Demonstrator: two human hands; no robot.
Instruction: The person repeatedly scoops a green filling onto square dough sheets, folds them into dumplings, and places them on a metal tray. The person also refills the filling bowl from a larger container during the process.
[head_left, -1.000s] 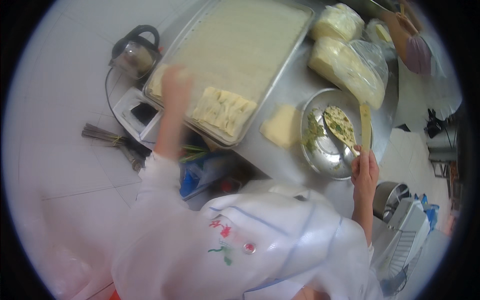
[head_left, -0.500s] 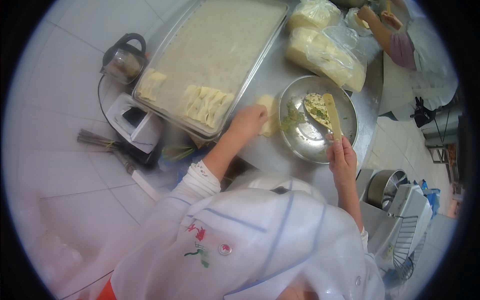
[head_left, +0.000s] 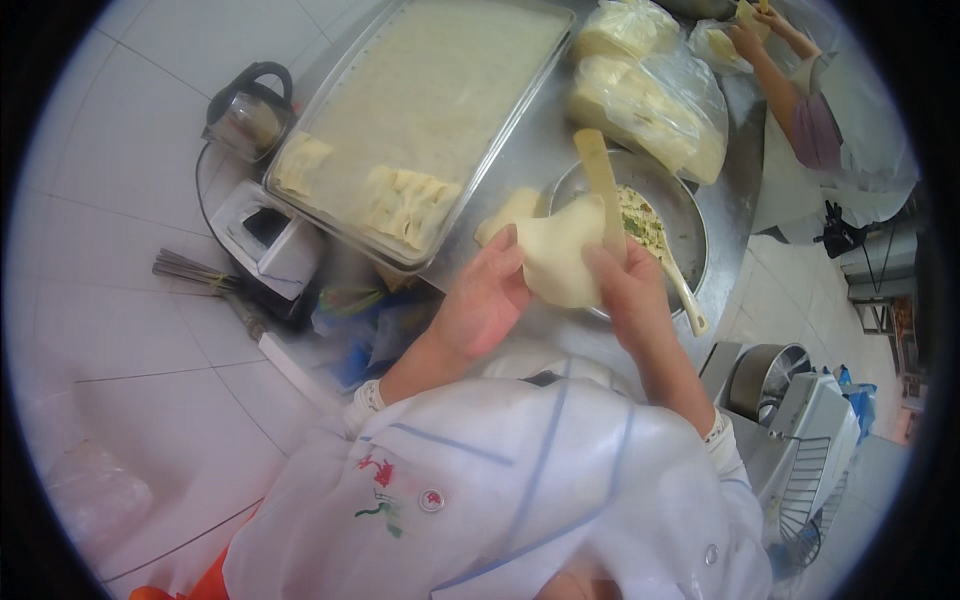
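My left hand [head_left: 487,300] pinches the left edge of a thin pale dough wrapper [head_left: 562,258], held up in front of me. My right hand [head_left: 637,296] grips the wrapper's right edge together with a flat wooden spatula [head_left: 597,165], whose blade points up and away. Just behind the wrapper, a steel bowl [head_left: 692,215] is partly covered by it. A ladle-like spoon [head_left: 688,298] lies in the bowl with green-flecked filling [head_left: 642,222] at its head, its pale handle crossing the near rim. More flat dough [head_left: 510,213] rests on the steel table beside the bowl.
A large tray [head_left: 440,90] stands at the left, folded dumplings [head_left: 412,205] at its near end. Plastic bags of pale dough [head_left: 655,105] sit behind the bowl. Far right, another person's arm [head_left: 775,75] works. A kettle [head_left: 248,118] stands beyond the tray's left side.
My left hand has lifted a wrapper from the table and moved right. My right hand has come left with the spatula and now also holds the wrapper. The spoon's handle now shows over the rim.
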